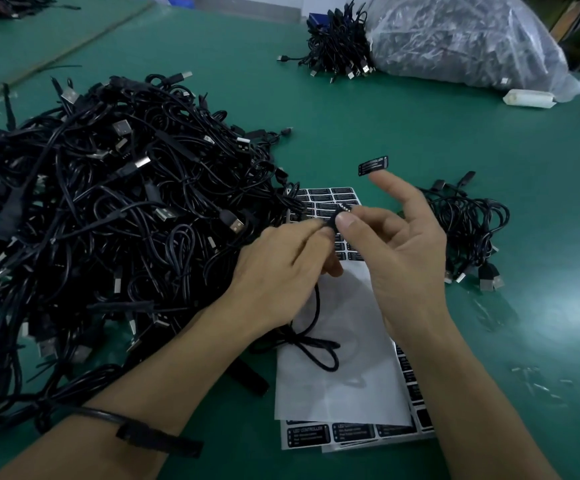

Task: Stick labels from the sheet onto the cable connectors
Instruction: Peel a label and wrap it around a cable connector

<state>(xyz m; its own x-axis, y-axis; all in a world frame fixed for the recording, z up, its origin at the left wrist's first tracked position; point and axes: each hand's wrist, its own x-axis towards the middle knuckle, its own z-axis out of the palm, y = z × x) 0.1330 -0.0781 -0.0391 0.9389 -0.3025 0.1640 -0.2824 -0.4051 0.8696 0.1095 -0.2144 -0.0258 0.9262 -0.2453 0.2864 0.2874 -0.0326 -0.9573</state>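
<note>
— In the middle of the frame, where's the connector (341,213)?
— Pinched between both of mine: left hand (274,271) grips it from the left, right hand (406,258) nips it with the thumb, forefinger raised with a label (373,165) stuck on its tip.
— The sheet (326,197)?
— Flat on the desk (351,126) under my hands, touching the cable pile (108,202) at left.

From my station the desk (351,116) reads as a smooth green mat, mostly matt, with a soft sheen at the right. The cable heap (108,202) is dull black rubbery sheathing, dotted with bright metal USB plugs (236,225). The connector (337,216) looks like matt black plastic. The label sheet (330,197) carries glossy black stickers on slick white backing paper (344,358). The bag (455,39) is clear, crinkled, shiny plastic film.
</note>
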